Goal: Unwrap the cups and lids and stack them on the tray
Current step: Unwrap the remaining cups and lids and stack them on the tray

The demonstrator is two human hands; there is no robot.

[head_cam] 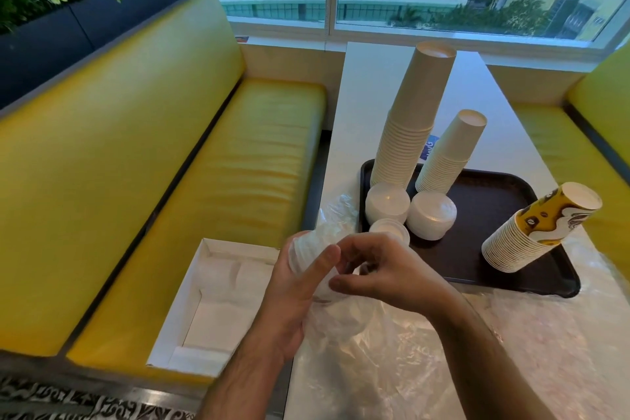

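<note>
A dark brown tray lies on the white table. On it stand a tall stack of white cups, a shorter white cup stack, a leaning stack of yellow-patterned cups and three piles of white lids. My left hand grips a sleeve of white lids still in clear plastic wrap, held just left of the tray. My right hand pinches the wrap at the sleeve's near end.
Loose clear plastic wrap covers the near table. An open white cardboard box sits on the yellow bench to the left. Another yellow bench is at the right, with a window behind.
</note>
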